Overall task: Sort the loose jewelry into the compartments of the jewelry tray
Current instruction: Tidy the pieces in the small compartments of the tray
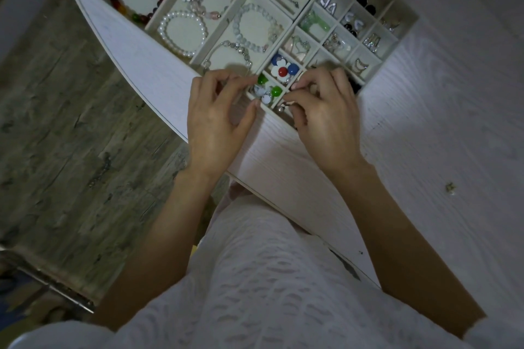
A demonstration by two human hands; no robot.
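Head view: a pale wood-grain table (425, 122) holds a cream jewelry tray (300, 10) with long bracelet sections and small square earring cells. A white pearl bracelet (183, 32) lies in one long section. At the tray's near corner, the left hand (218, 119) and right hand (326, 110) have curled fingers; what they pinch cannot be told.

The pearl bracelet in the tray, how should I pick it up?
Pinch the pearl bracelet by the beads on the side nearest you, coming straight down from above. It lies flat as an open ring in its own compartment of the tray, with walls close around it, so from the side you probably can't reach in.
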